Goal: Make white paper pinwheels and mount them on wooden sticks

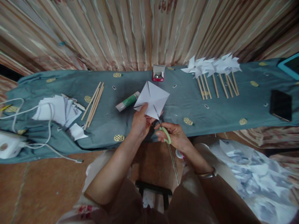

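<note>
A square of white paper [155, 96] with slits running in from its corners is pinched by my left hand [141, 121], thumb on top and fingers beneath. My right hand [174, 133] grips green-handled scissors [166, 134], their blades at the paper's near corner. Just left of the paper lies a glue stick [128, 101] with a green label. Beyond it stands a small open red and white box [158, 74] holding shiny metal pieces. Finished paper pinwheels [210, 66] on wooden sticks lie to the right. Several loose wooden sticks [94, 104] rest to the left.
A stack of white paper sheets [54, 109] lies at the left among white cables [49, 124] and a white power block [10, 144]. A dark phone [281, 105] and blue-edged tablet [289, 66] sit far right. A bag of white paper pieces [257, 180] is below right.
</note>
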`<state>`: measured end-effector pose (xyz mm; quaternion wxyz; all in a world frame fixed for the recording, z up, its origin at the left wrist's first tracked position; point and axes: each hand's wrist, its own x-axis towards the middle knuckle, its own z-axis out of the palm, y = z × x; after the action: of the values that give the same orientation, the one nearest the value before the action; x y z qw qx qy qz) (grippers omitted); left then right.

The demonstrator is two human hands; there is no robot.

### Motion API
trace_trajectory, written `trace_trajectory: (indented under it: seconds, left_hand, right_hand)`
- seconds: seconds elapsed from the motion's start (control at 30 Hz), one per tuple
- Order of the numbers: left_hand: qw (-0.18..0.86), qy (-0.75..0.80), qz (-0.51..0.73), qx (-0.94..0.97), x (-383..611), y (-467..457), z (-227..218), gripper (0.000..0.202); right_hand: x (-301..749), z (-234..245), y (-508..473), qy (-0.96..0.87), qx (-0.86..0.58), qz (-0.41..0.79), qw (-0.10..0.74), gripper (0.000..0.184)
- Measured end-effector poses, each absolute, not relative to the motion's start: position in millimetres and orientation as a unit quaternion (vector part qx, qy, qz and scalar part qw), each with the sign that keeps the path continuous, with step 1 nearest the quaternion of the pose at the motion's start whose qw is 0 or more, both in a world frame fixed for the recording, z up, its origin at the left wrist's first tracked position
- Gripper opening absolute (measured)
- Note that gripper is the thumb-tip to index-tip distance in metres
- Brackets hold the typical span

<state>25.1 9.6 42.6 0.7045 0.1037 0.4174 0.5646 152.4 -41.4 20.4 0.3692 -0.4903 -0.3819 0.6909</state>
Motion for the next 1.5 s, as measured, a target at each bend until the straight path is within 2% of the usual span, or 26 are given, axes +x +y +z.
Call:
trace_trajectory:
  seconds: [0.43, 0.53, 0.7, 0.8, 0.97, 1.17, 1.3, 1.43, 1.5]
  left_hand:
    - [0.669, 0.432, 0.599, 0.080, 6.6, 20.0, 45.8, 0.018]
    - [0.677, 0.434, 0.584, 0.109, 3.7, 18.9, 39.5, 0.021]
    - [0.693, 0.449, 0.537, 0.174, 2.1, 12.9, 28.5, 0.023]
    - [0.701, 0.455, 0.505, 0.215, 3.7, 9.0, 24.9, 0.025]
    - [0.701, 0.460, 0.473, 0.272, 9.1, 2.3, 20.5, 0.024]
    - [0.683, 0.491, 0.403, 0.362, 8.3, -2.3, 14.2, 0.023]
    - [0.699, 0.484, 0.405, 0.336, 10.1, -0.8, 17.5, 0.036]
    - [0.780, 0.377, 0.425, 0.263, 12.6, -0.9, 31.6, 0.062]
    - [0.798, 0.343, 0.430, 0.248, 13.5, -3.0, 37.0, 0.066]
  right_hand:
    - [168.2, 29.4, -48.2, -0.422, -0.468, 0.721, 0.288, 0.042]
    - [177.6, 30.3, -45.7, -0.438, -0.488, 0.679, 0.331, 0.040]
    - [194.0, 26.8, -35.9, -0.439, -0.552, 0.543, 0.456, 0.040]
    - [201.3, 24.9, -31.0, -0.434, -0.572, 0.491, 0.493, 0.043]
    - [205.7, 24.2, -27.9, -0.436, -0.569, 0.479, 0.507, 0.042]
    - [197.8, 26.0, -28.8, -0.395, -0.552, 0.554, 0.482, 0.042]
    - [192.8, 25.0, -28.4, -0.360, -0.560, 0.574, 0.477, 0.047]
    - [187.9, 22.0, -27.4, -0.352, -0.574, 0.535, 0.511, 0.045]
    - [184.9, 21.1, -26.5, -0.338, -0.580, 0.517, 0.532, 0.045]
